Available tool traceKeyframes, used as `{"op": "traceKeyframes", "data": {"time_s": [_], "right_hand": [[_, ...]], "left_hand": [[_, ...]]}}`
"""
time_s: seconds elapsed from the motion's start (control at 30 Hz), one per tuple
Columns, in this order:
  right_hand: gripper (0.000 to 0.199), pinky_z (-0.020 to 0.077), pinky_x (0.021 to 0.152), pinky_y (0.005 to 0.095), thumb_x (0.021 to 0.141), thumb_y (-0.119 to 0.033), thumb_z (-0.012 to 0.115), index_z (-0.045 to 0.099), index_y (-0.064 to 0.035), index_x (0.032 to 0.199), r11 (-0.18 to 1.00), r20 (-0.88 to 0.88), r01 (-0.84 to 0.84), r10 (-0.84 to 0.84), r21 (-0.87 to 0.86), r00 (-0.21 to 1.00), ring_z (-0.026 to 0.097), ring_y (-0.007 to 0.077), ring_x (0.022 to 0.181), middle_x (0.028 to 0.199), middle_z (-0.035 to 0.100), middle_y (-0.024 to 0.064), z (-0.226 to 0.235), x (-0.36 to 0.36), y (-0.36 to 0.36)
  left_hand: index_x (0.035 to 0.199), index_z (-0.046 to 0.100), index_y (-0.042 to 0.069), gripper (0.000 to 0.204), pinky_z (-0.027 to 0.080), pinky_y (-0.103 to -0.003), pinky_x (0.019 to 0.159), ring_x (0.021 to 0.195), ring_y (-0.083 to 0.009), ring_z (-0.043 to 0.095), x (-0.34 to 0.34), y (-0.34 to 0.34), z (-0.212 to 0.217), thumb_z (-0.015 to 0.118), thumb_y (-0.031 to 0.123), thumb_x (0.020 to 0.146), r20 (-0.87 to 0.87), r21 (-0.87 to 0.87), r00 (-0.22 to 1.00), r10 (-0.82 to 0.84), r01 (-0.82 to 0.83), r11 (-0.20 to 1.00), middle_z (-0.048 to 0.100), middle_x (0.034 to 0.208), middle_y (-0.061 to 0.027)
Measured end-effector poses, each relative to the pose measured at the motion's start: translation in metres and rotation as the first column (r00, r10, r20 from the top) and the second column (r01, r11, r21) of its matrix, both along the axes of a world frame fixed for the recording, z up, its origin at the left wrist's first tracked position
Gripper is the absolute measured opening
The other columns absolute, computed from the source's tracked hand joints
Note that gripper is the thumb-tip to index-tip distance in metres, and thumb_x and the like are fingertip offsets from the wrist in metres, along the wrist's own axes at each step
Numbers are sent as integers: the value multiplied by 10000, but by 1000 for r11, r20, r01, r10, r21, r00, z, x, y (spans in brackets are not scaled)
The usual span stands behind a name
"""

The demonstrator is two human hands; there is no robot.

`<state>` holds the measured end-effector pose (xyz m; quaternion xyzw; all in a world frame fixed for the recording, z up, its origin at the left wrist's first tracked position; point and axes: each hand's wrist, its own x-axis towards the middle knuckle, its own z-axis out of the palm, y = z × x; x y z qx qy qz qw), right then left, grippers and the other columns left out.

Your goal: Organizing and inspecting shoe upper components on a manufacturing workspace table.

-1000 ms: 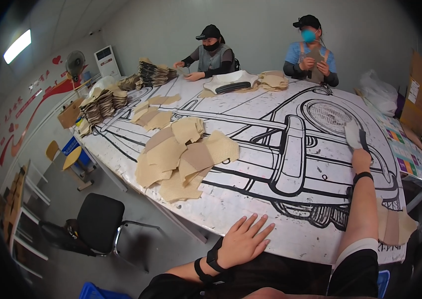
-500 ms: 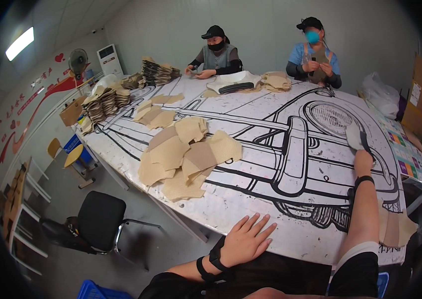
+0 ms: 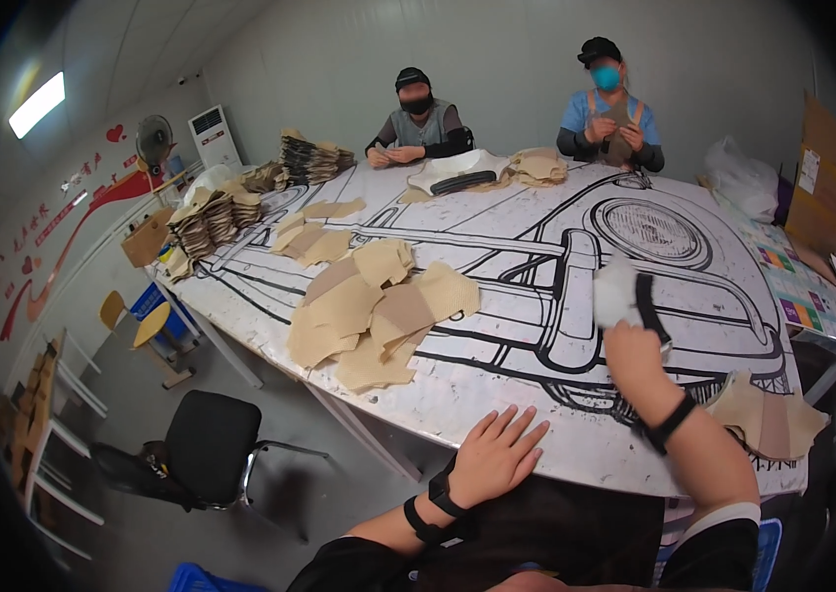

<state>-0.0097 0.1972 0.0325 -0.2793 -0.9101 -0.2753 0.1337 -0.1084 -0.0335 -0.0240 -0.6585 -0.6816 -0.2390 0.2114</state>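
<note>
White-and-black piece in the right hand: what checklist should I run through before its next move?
1. Right hand gripping the white-and-black piece: ok.
2. Piece lifted off the table: cannot tell; one blurred view.
3. Left hand free: ok, palm down at the near edge, fingers spread.
4. Heap of tan pieces clear of the right hand: ok, well to its left.
5. Tan piece at the right corner clear of the right forearm: cannot tell whether they touch.
</note>
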Motion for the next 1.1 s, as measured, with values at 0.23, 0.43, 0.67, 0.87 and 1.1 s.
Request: {"op": "traceKeyframes", "data": {"time_s": [0.23, 0.43, 0.67, 0.87, 1.1], "right_hand": [[104, 420, 579, 335, 697, -160, 539, 571, -98, 774, 918, -129, -394, 384, -57, 914, 535, 195, 683, 738, 506, 25, 4, 116, -113], [122, 412, 659, 375, 678, -59, 636, 601, -45, 794, 969, -448, -247, 209, -27, 869, 535, 252, 721, 778, 541, 68, -44, 183, -107], [166, 436, 620, 370, 622, -37, 649, 577, -54, 771, 942, -622, -275, 100, -192, 776, 541, 267, 701, 738, 539, 76, -55, 175, -101], [156, 439, 591, 349, 612, -75, 634, 554, -84, 746, 926, -579, -251, 44, -282, 814, 519, 252, 665, 696, 495, 63, -52, 177, -96], [175, 445, 621, 368, 624, -30, 626, 576, -46, 792, 898, -625, -322, 69, -301, 778, 527, 279, 703, 725, 518, 94, -52, 167, -102]], "left_hand": [[1081, 620, 91, 314, 462, -386, 751, 857, -276, 609, -8, -16, -27, 603, 200, 787, 254, 246, 915, -314, 252, 936, 647, 987, -104], [664, 574, 91, 84, 345, -335, 462, 482, -228, 469, -2, -51, 18, 650, 117, 685, 183, 397, 807, -562, 462, 793, 503, 572, -30], [783, 480, 42, 216, 253, -226, 502, 562, -55, 315, -55, -73, 51, 401, 146, 955, 643, 694, 757, -119, -509, 510, 384, 620, 29], [1445, 126, 34, 616, 359, -222, 565, 639, -75, 432, -49, -50, 54, 447, 60, 920, 750, 298, 658, 65, -423, 856, 526, 774, -35], [1430, 161, 12, 643, 378, -388, 925, 1024, -284, 499, -59, -5, 6, 488, 189, 905, 543, 272, 836, -79, -86, 958, 371, 1307, -220]]}}
